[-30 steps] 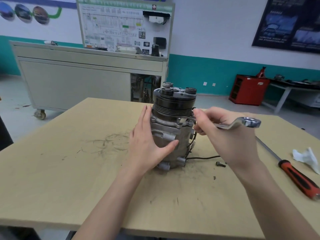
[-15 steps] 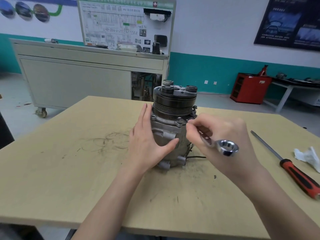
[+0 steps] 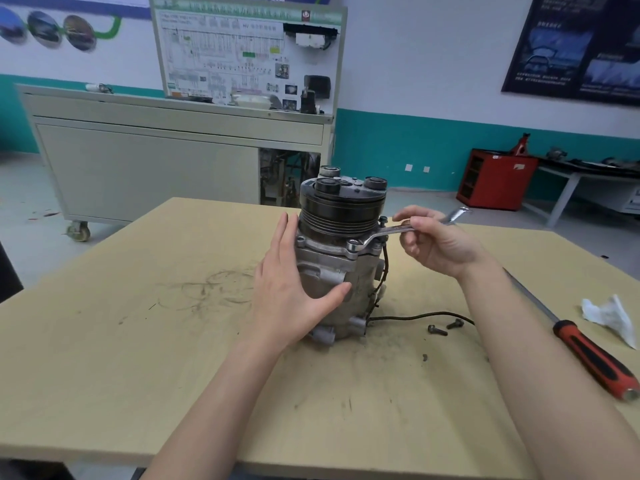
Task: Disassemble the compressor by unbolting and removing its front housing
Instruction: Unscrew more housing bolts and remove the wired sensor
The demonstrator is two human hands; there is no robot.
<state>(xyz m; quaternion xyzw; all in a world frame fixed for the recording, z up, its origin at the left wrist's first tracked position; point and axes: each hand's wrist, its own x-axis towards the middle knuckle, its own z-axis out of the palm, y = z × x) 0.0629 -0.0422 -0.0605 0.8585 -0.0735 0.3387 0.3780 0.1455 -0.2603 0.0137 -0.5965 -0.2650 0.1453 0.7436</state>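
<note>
The compressor stands upright in the middle of the wooden table, black pulley on top, grey aluminium body below. My left hand lies flat against its left side, thumb across the front. My right hand pinches the shaft of a silver ring wrench. The wrench's ring end sits over a bolt on the front flange of the housing. Two loose bolts lie on the table to the right of the compressor's base.
A black wire trails from the compressor across the table. A red-handled screwdriver and a crumpled white tissue lie at the right edge. A grey wheeled cabinet stands behind the table.
My right hand has swung the wrench from in front of the compressor up to its right side and set the ring end on a flange bolt. My left hand has stayed put.
</note>
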